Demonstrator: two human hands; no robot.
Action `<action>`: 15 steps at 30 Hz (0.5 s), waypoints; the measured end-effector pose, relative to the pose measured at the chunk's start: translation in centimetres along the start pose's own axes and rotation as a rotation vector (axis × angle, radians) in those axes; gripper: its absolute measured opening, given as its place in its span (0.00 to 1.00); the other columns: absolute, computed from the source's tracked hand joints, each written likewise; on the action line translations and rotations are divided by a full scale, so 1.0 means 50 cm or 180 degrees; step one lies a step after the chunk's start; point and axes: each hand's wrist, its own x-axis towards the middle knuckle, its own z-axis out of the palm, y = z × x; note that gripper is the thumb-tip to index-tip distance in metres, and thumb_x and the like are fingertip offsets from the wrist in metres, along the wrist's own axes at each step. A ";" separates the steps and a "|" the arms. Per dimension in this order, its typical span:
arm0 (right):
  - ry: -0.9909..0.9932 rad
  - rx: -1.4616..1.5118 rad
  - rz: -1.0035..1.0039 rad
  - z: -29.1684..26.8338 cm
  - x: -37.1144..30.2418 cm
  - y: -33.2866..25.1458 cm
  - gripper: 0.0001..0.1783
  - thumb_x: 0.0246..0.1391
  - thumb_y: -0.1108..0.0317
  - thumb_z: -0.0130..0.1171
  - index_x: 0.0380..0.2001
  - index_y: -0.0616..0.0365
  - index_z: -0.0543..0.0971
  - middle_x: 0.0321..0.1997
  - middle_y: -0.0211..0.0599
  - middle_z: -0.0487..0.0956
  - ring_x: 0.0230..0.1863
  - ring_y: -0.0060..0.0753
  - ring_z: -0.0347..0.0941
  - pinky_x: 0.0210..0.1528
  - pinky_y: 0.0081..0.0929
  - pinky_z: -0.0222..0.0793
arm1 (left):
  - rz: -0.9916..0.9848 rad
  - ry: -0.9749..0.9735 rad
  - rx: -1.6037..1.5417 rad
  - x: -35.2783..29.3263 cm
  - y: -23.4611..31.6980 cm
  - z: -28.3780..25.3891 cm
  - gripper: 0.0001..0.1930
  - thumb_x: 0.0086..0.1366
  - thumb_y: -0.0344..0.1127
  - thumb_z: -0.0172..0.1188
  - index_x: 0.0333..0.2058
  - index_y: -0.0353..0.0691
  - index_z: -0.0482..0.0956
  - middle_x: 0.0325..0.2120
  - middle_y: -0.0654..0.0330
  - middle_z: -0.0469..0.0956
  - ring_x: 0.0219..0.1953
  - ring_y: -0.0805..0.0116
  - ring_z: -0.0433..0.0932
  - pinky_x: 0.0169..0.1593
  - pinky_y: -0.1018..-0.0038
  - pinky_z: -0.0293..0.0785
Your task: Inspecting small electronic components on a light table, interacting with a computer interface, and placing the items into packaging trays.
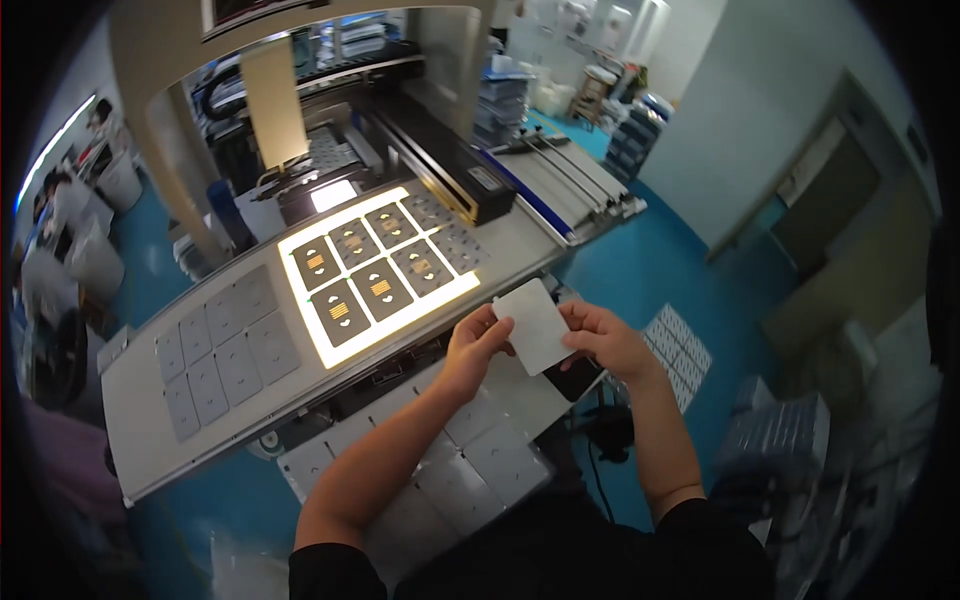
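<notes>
Both hands hold up a pale rectangular panel (535, 325) with rounded corners, its plain face showing. My left hand (478, 345) pinches its left edge with the thumb on top. At the right edge my right hand (606, 340) grips it between thumb and fingers. Beyond my hands, a lit panel (462, 288) glows white on the machine bed, under several dark rectangular plates (380, 288) with arrow marks and orange stripes. Below my left forearm lies a tray of grey panels (470, 490), partly hidden by my arm.
A grey sheet of several rectangles (225, 345) lies on the bed's left part (135, 440). The machine's dark rail (440, 160) stands beyond the lit panel. A patterned white sheet (678, 355) is to my right, near stacked packs (780, 440). People (75, 205) sit far left.
</notes>
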 end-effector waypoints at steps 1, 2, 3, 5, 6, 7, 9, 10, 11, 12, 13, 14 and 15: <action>-0.0173 0.0276 -0.0100 0.001 -0.017 0.026 0.21 0.73 0.73 0.57 0.65 0.61 0.77 0.59 0.38 0.85 0.54 0.28 0.84 0.51 0.29 0.85 | -0.0093 -0.0022 0.0008 -0.002 0.000 0.002 0.16 0.80 0.40 0.63 0.57 0.35 0.84 0.46 0.58 0.88 0.46 0.71 0.85 0.51 0.69 0.80; 0.0077 0.0256 0.0059 0.002 -0.028 0.048 0.21 0.73 0.73 0.57 0.65 0.61 0.77 0.59 0.38 0.85 0.54 0.28 0.84 0.51 0.29 0.85 | -0.0175 -0.0242 0.0025 -0.004 0.001 0.004 0.16 0.80 0.40 0.63 0.57 0.35 0.84 0.46 0.58 0.88 0.46 0.71 0.85 0.51 0.69 0.80; 0.0008 0.0512 0.0000 0.003 -0.033 0.068 0.20 0.73 0.73 0.57 0.65 0.61 0.77 0.58 0.38 0.85 0.54 0.29 0.84 0.51 0.30 0.85 | -0.0357 -0.0252 -0.0054 -0.006 0.002 0.006 0.17 0.80 0.40 0.63 0.57 0.34 0.84 0.47 0.57 0.88 0.48 0.69 0.85 0.54 0.67 0.80; -0.0210 0.1055 -0.0094 0.004 -0.039 0.100 0.20 0.73 0.73 0.57 0.65 0.61 0.77 0.57 0.37 0.85 0.54 0.30 0.84 0.54 0.33 0.84 | -0.0583 -0.0276 -0.0099 -0.009 0.005 0.010 0.17 0.80 0.40 0.63 0.58 0.33 0.83 0.48 0.56 0.88 0.50 0.68 0.86 0.57 0.65 0.81; -0.0066 0.1045 -0.0065 0.004 -0.037 0.113 0.20 0.73 0.73 0.57 0.65 0.61 0.77 0.57 0.37 0.85 0.54 0.30 0.84 0.54 0.33 0.84 | -0.0728 -0.0295 -0.0228 -0.010 0.007 0.010 0.18 0.81 0.40 0.62 0.58 0.31 0.83 0.50 0.55 0.88 0.52 0.65 0.86 0.60 0.63 0.81; -0.0127 0.1201 -0.0051 0.005 -0.030 0.127 0.21 0.72 0.72 0.58 0.65 0.61 0.76 0.57 0.36 0.85 0.54 0.30 0.84 0.54 0.34 0.84 | -0.0920 -0.0061 -0.0309 -0.011 0.009 0.010 0.18 0.81 0.40 0.60 0.59 0.30 0.82 0.51 0.54 0.87 0.54 0.63 0.87 0.63 0.60 0.81; -0.0188 0.1389 -0.0032 0.005 -0.017 0.149 0.22 0.72 0.70 0.59 0.65 0.62 0.76 0.56 0.36 0.85 0.54 0.30 0.84 0.54 0.35 0.84 | -0.0954 -0.0302 -0.0531 -0.013 0.011 0.008 0.19 0.81 0.40 0.59 0.59 0.30 0.82 0.52 0.53 0.87 0.55 0.61 0.87 0.65 0.58 0.81; -0.0158 0.1365 0.0004 0.006 -0.010 0.160 0.21 0.72 0.70 0.59 0.65 0.61 0.76 0.57 0.36 0.84 0.55 0.29 0.83 0.55 0.35 0.83 | -0.1072 -0.0037 -0.0643 -0.013 0.012 0.007 0.19 0.82 0.40 0.57 0.59 0.29 0.81 0.53 0.52 0.87 0.55 0.59 0.87 0.66 0.57 0.81; -0.0260 0.1402 -0.0028 0.006 -0.006 0.169 0.21 0.72 0.70 0.59 0.65 0.61 0.76 0.57 0.36 0.84 0.56 0.29 0.83 0.56 0.36 0.83 | -0.1034 -0.0285 -0.0714 -0.013 0.012 0.005 0.19 0.82 0.40 0.57 0.59 0.29 0.81 0.53 0.52 0.87 0.55 0.59 0.87 0.66 0.57 0.81; -0.0124 0.1368 0.0050 0.006 -0.003 0.177 0.21 0.72 0.70 0.59 0.65 0.61 0.76 0.57 0.36 0.84 0.56 0.29 0.83 0.56 0.36 0.83 | -0.1098 -0.0193 -0.0714 -0.012 0.011 0.003 0.20 0.82 0.40 0.57 0.59 0.29 0.81 0.53 0.52 0.87 0.55 0.59 0.87 0.65 0.56 0.81; -0.0165 0.1409 0.0029 0.006 0.002 0.183 0.21 0.73 0.69 0.60 0.65 0.61 0.75 0.58 0.35 0.84 0.56 0.29 0.83 0.56 0.36 0.83 | -0.1216 0.0110 -0.0650 -0.012 0.011 0.002 0.20 0.82 0.40 0.56 0.60 0.28 0.81 0.53 0.51 0.87 0.54 0.58 0.88 0.65 0.56 0.82; -0.0316 0.1485 -0.0035 0.008 0.006 0.189 0.22 0.73 0.68 0.60 0.66 0.61 0.75 0.58 0.35 0.84 0.57 0.29 0.82 0.56 0.37 0.83 | -0.1175 -0.0087 -0.0699 -0.012 0.010 0.001 0.20 0.82 0.40 0.56 0.60 0.28 0.81 0.53 0.51 0.87 0.54 0.58 0.88 0.65 0.56 0.82; -0.0218 0.1471 0.0003 0.007 0.007 0.193 0.22 0.73 0.68 0.60 0.66 0.61 0.75 0.58 0.35 0.84 0.57 0.29 0.82 0.56 0.37 0.83 | -0.1175 0.0002 -0.0622 -0.012 0.010 0.001 0.20 0.82 0.40 0.56 0.59 0.28 0.81 0.52 0.51 0.87 0.54 0.58 0.88 0.64 0.56 0.83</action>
